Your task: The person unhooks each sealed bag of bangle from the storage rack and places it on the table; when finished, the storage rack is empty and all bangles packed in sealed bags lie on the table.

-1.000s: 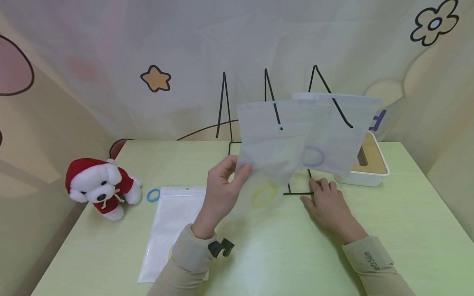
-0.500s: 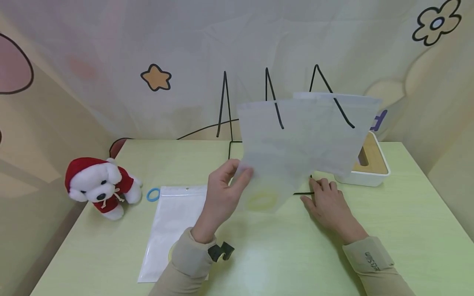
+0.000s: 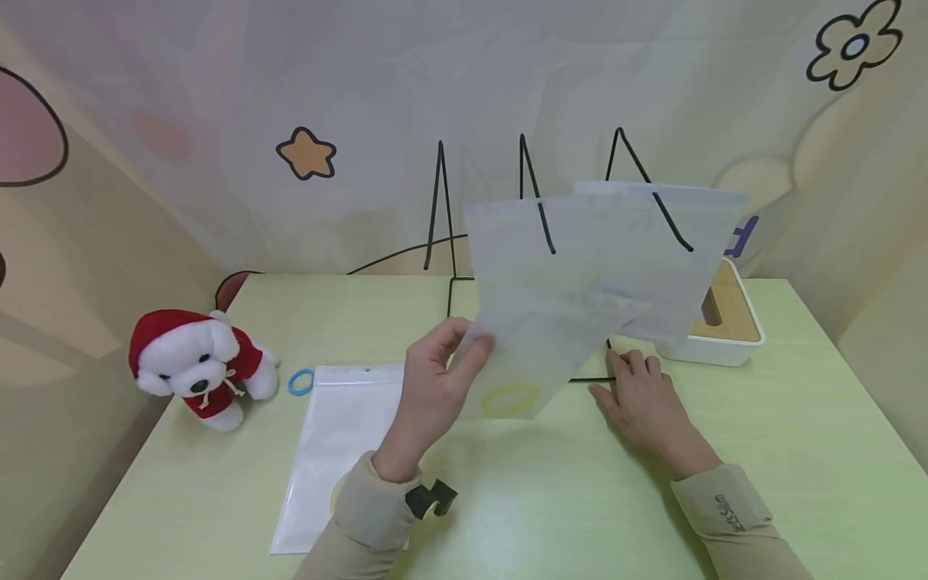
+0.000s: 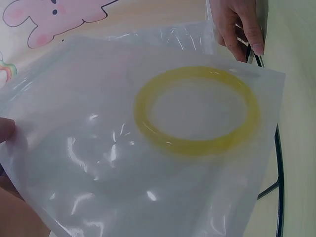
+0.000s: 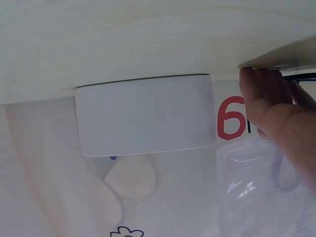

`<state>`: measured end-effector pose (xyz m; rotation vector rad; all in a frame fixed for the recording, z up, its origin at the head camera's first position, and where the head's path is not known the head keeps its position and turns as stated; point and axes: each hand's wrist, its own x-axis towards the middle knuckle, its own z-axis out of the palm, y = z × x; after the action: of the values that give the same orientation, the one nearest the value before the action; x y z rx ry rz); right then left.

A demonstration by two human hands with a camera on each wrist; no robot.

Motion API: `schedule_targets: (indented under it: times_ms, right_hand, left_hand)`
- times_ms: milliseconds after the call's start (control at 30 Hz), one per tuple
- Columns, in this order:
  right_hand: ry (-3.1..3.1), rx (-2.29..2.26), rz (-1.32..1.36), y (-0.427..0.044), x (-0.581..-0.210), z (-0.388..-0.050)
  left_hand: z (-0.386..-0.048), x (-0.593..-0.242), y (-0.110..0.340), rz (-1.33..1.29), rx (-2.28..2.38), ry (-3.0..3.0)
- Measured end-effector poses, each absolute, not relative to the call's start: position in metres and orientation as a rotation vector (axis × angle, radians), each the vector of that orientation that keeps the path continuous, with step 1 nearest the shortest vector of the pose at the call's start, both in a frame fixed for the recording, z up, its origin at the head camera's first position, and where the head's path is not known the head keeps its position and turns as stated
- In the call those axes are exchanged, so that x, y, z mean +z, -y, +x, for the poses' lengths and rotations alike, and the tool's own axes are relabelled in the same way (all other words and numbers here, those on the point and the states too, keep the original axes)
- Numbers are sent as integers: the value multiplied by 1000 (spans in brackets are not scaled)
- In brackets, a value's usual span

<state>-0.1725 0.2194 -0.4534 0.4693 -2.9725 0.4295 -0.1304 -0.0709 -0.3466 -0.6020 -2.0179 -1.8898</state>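
A translucent plastic zip bag (image 3: 536,322) hangs from the middle hook of a black wire rack (image 3: 547,229). My left hand (image 3: 435,387) pinches the bag's left edge between thumb and fingers. A yellow ring (image 4: 141,113) shows through the film near the bag's bottom. Overlapping it on the right is a second bag (image 3: 674,274) on the right hook; a purplish ring shows in it in the right wrist view. With fingertips on the table, my right hand (image 3: 645,403) touches the rack's front right base corner, fingers fairly straight.
At the left lies a white zip bag (image 3: 348,427) with a yellow ring partly hidden by my left sleeve. Beside it are a blue ring (image 3: 292,383) and a plush dog (image 3: 174,358). A white box (image 3: 714,352) with a wooden lid stands behind my right hand.
The lower part of the left bag has swung and turned, its yellow ring shifting slightly left. My left hand stays on its edge, a touch lower. The right hand stays put.
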Motion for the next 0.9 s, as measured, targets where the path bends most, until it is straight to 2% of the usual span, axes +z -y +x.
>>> schedule_targets:
  times_ms: [900]
  right_hand:
    - [2959,426,468,-219,-453,-171]
  left_hand:
    - [-132,-370,81,-495,-1934,2070]
